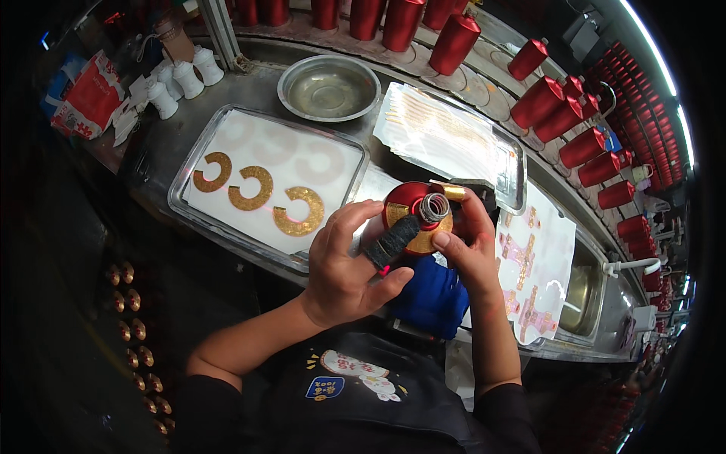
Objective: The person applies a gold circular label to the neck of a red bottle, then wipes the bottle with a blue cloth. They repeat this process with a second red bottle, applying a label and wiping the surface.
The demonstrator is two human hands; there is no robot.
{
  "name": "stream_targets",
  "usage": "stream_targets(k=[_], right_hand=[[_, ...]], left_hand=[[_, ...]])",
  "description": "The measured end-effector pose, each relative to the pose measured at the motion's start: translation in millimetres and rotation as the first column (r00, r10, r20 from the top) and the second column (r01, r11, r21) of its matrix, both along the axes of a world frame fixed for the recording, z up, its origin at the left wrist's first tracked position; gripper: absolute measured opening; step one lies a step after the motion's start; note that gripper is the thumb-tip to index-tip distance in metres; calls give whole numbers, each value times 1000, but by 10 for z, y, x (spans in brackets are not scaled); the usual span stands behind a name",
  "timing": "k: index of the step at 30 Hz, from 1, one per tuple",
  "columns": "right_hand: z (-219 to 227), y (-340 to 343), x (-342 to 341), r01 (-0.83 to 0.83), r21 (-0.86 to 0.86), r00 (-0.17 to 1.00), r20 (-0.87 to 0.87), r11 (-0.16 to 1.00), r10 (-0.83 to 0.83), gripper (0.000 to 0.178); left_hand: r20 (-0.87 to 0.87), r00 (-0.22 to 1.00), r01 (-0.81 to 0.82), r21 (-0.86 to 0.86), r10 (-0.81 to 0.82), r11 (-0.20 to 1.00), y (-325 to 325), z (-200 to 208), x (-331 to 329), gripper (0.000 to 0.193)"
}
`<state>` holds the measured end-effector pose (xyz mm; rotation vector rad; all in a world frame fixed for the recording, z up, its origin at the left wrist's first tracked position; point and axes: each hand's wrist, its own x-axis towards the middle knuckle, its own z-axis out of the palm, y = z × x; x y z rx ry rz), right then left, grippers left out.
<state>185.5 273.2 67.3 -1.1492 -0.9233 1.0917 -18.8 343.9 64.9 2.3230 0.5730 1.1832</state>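
Note:
A red bottle (405,194) with a bare silver threaded neck (435,206) is tilted up in front of my chest. Gold decal film (425,240) curves over its shoulder. My right hand (476,242) grips the bottle from the right, its thumb pressing on the film near the neck. A shiny gold piece (454,192) shows at that hand's index finger. From the left, my left hand (336,265) touches the bottle with its fingers apart and thumb sticking out. One finger, wrapped in black (393,239), lies on the decal; the bottle's underside is hidden.
Left of my hands, a metal tray (178,189) carries gold C-shaped decals (251,188) on white sheet. Behind stand a metal basin (329,89) and another tray (517,163) with sheets. Patterned sheets (541,250) and a sink (582,291) lie right. Red bottles (455,45) line the conveyor.

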Motion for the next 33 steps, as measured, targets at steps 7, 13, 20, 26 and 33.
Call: stream_targets(k=[7,13,20,26,33], right_hand=[[23,-34,50,-28,-36,995,-97,999,24,51],[-28,-7,41,12,-11,987,-157,1000,-14,42],[-59,41,11,49,-51,994,-97,998,-53,35],[27,93,71,34,-48,998,-50,998,-37,28],[0,136,148,3,48,993,-117,999,3,25]], left_hand=[[-110,990,-76,66,83,995,-113,6,12,39],[-157,979,-115,122,133,986,-132,29,13,36],[-176,977,-92,151,118,984,-133,54,12,32],[-204,968,-103,201,144,974,-239,51,134,23],[19,992,-126,15,126,992,-347,-29,286,28]])
